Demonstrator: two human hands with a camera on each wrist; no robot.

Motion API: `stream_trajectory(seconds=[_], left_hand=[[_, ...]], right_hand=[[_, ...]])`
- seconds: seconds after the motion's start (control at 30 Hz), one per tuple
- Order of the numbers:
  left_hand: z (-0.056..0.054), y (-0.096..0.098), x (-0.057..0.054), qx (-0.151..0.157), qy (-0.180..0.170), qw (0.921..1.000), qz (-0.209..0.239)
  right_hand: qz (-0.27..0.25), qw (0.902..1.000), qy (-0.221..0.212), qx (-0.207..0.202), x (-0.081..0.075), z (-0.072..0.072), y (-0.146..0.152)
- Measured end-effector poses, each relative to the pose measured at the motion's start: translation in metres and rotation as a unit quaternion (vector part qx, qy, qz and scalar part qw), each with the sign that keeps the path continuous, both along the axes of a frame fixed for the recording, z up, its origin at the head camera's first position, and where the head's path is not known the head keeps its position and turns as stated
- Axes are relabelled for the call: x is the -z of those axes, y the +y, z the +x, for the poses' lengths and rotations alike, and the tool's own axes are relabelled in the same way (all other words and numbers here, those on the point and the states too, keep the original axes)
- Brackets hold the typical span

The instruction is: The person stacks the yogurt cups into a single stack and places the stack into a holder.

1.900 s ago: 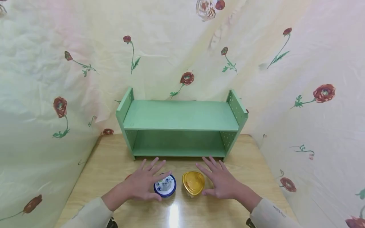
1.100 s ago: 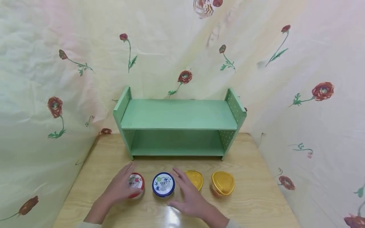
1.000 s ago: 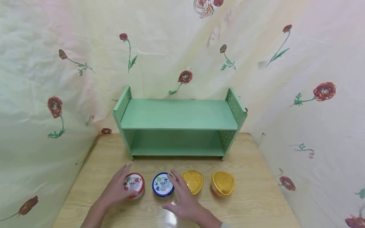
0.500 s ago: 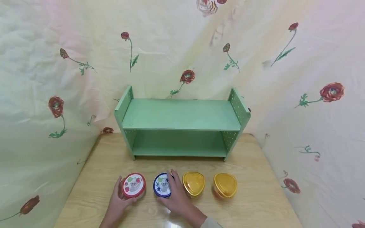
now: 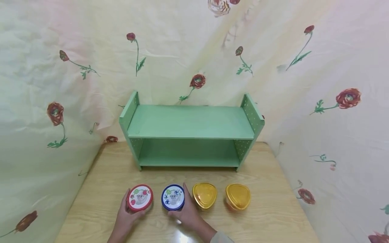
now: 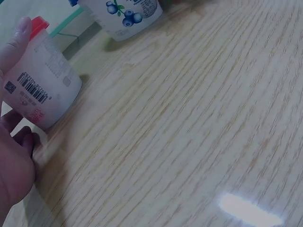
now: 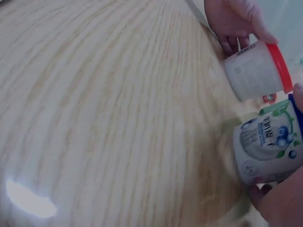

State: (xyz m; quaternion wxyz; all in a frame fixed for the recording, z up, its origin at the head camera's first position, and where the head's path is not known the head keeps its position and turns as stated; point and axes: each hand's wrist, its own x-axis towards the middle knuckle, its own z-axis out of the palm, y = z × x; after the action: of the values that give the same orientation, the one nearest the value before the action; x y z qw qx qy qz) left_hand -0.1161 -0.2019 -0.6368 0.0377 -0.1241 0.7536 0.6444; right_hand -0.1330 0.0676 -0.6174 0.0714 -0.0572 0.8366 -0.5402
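Note:
A round white tub with a red-rimmed lid and berry pictures stands front left on the table. My left hand grips it, the thumb at its near side and the fingers round its left side. To its right is a similar tub with a blue-rimmed lid and blueberries. My right hand holds that one from the right, thumb in front. The right wrist view shows both the red-lidded tub and the blue-lidded tub in the hands. Some fingers are hidden behind the tubs.
Two tubs with gold, rounded-triangular lids stand to the right: a nearer gold-lidded tub beside my right hand and a farther gold-lidded tub. Behind them stands a green two-tier shelf on the wooden table. Flowered cloth surrounds the table.
From spread above the tubs, my hands have come down and moved left. The left has closed round the red-lidded tub, and the right round the blue-lidded one. The tubs stay in their row.

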Motion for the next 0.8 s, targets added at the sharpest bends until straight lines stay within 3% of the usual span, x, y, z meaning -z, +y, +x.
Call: stream_trajectory(seconds=[0.13, 0.4, 0.63, 0.8], left_hand=[[0.0, 0.0, 0.003, 0.001, -0.008, 1.0, 0.0], [-0.002, 0.004, 0.003, -0.017, -0.016, 0.9996, -0.015], [0.001, 0.01, 0.005, -0.031, 0.018, 0.9993, -0.01], [0.001, 0.01, 0.009, -0.031, 0.019, 0.9993, -0.01]], right_hand=[[-0.044, 0.999, -0.008, 0.002, 0.007, -0.001, 0.0], [-0.056, 0.9979, -0.02, 0.026, 0.011, -0.004, 0.0], [-0.067, 0.9971, -0.013, 0.033, 0.015, -0.006, -0.001], [-0.057, 0.9977, -0.019, 0.034, 0.016, -0.004, -0.002]])
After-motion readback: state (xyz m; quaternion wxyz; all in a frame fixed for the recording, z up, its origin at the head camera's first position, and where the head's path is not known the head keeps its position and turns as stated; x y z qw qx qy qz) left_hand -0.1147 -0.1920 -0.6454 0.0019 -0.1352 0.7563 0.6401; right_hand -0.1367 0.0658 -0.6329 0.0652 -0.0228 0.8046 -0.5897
